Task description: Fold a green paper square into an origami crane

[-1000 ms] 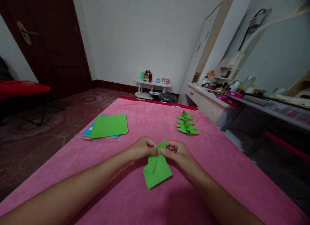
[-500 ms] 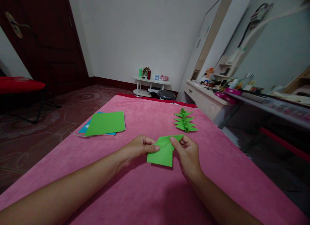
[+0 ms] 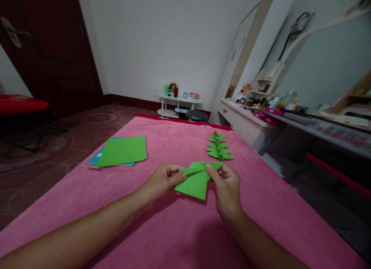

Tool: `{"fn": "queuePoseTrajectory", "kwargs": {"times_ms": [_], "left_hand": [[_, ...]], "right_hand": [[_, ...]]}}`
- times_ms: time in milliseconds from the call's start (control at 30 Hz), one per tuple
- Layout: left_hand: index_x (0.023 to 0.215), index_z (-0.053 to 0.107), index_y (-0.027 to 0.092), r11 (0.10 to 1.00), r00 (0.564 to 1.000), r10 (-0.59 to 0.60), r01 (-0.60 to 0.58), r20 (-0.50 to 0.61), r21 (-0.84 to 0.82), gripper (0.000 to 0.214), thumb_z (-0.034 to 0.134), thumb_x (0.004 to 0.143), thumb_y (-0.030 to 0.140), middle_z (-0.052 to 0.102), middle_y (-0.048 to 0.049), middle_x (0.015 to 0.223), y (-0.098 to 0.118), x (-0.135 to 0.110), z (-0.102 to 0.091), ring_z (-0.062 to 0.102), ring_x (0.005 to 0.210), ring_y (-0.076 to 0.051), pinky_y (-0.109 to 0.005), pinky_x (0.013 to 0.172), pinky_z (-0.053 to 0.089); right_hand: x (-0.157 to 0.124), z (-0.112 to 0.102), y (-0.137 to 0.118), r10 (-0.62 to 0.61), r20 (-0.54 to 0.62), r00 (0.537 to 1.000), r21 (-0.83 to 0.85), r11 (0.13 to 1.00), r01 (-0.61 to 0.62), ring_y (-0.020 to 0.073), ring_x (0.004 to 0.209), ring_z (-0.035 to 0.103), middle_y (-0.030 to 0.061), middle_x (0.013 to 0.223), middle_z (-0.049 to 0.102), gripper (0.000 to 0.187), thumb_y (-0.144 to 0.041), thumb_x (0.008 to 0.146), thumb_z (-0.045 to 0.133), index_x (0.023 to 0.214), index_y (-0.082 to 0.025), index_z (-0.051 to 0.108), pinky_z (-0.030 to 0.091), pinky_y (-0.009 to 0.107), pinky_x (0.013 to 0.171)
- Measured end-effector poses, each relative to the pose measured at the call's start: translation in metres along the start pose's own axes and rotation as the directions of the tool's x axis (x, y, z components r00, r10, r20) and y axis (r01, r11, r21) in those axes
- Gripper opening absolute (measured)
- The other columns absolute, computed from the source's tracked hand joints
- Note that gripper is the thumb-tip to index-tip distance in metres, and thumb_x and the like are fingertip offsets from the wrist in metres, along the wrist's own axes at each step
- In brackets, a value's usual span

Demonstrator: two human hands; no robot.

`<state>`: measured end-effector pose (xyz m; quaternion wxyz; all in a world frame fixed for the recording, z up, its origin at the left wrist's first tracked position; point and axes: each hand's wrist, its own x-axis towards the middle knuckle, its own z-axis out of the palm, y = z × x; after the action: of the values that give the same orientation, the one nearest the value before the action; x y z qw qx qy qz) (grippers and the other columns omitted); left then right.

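A partly folded green paper is held just above the pink cloth. My left hand pinches its left corner with curled fingers. My right hand grips the right upper edge between thumb and fingers. Beyond my right hand lies a row of finished green folded pieces.
A stack of flat sheets, green on top of blue, lies at the left of the cloth. The cloth's right edge drops to the floor beside a cluttered dresser. A small white table stands by the far wall, a dark door at left.
The green paper was turned from pointing down towards me to lying wider across, its top edge lifted. Both hands shifted their pinch to its outer corners and moved slightly apart.
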<state>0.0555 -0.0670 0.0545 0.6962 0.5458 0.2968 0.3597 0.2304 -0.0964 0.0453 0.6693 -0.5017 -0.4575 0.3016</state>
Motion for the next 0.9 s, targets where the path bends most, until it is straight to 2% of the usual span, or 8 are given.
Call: {"fn": "queuePoseTrajectory", "kwargs": {"times_ms": [167, 400, 600, 767, 900], "left_hand": [[0.067, 0.065, 0.009, 1.000, 1.000, 0.002, -0.002, 0.010, -0.014, 0.032, 0.063, 0.075, 0.040, 0.054, -0.0009, 0.052, -0.0058, 0.0008, -0.0034, 0.043, 0.046, -0.007, -0.020, 0.047, 0.031], [0.068, 0.064, 0.010, 0.990, 0.999, -0.001, 0.007, 0.043, -0.138, 0.024, 0.058, 0.077, 0.031, 0.056, -0.0017, 0.054, -0.0085, 0.0007, -0.0043, 0.050, 0.048, -0.010, -0.022, 0.050, 0.036], [0.067, 0.063, 0.010, 0.986, 0.998, 0.044, -0.037, 0.041, -0.165, 0.021, 0.050, 0.077, 0.024, 0.059, -0.0042, 0.057, -0.0065, -0.0005, -0.0052, 0.054, 0.050, -0.012, -0.022, 0.050, 0.039], [0.066, 0.062, 0.012, 0.987, 0.998, 0.045, -0.039, 0.032, -0.154, 0.035, 0.047, 0.081, 0.039, 0.057, -0.0038, 0.056, -0.0028, -0.0033, -0.0050, 0.055, 0.053, -0.014, -0.024, 0.051, 0.041], [0.056, 0.058, 0.012, 0.999, 0.999, 0.037, -0.037, 0.015, 0.040, 0.045, 0.054, 0.079, 0.051, 0.049, 0.0012, 0.049, 0.0002, -0.0027, -0.0057, 0.045, 0.046, -0.008, -0.021, 0.049, 0.034]], "right_hand": [[0.0000, -0.0005, 0.0023, 0.016, 0.009, 1.000, 0.016, 1.000, -0.016, 0.0122, 0.052, 0.052, -0.0006, 0.061, 0.060, 0.022, -0.037, 0.071, 0.070, 0.070, -0.017, 0.061, 0.042, 0.023, 0.049], [-0.0017, -0.0008, 0.0036, 0.038, 0.023, 0.999, 0.074, 0.997, -0.039, 0.0127, 0.056, 0.054, 0.0000, 0.065, 0.062, 0.019, -0.034, 0.073, 0.070, 0.073, -0.016, 0.061, 0.044, 0.025, 0.053], [-0.0021, -0.0021, 0.0071, -0.008, 0.008, 1.000, 0.062, 0.998, 0.007, 0.0133, 0.060, 0.055, 0.0005, 0.068, 0.062, 0.017, -0.032, 0.074, 0.070, 0.076, -0.016, 0.062, 0.046, 0.025, 0.056], [-0.0021, -0.0022, 0.0064, -0.065, -0.024, 0.998, -0.008, 0.998, 0.064, 0.0127, 0.059, 0.055, 0.0007, 0.069, 0.062, 0.018, -0.032, 0.073, 0.070, 0.077, -0.016, 0.062, 0.045, 0.024, 0.055], [-0.0034, -0.0023, 0.0056, -0.131, -0.042, 0.990, -0.069, 0.989, 0.128, 0.0122, 0.059, 0.054, -0.0002, 0.067, 0.061, 0.018, -0.031, 0.072, 0.071, 0.075, -0.015, 0.063, 0.045, 0.023, 0.054]]}}
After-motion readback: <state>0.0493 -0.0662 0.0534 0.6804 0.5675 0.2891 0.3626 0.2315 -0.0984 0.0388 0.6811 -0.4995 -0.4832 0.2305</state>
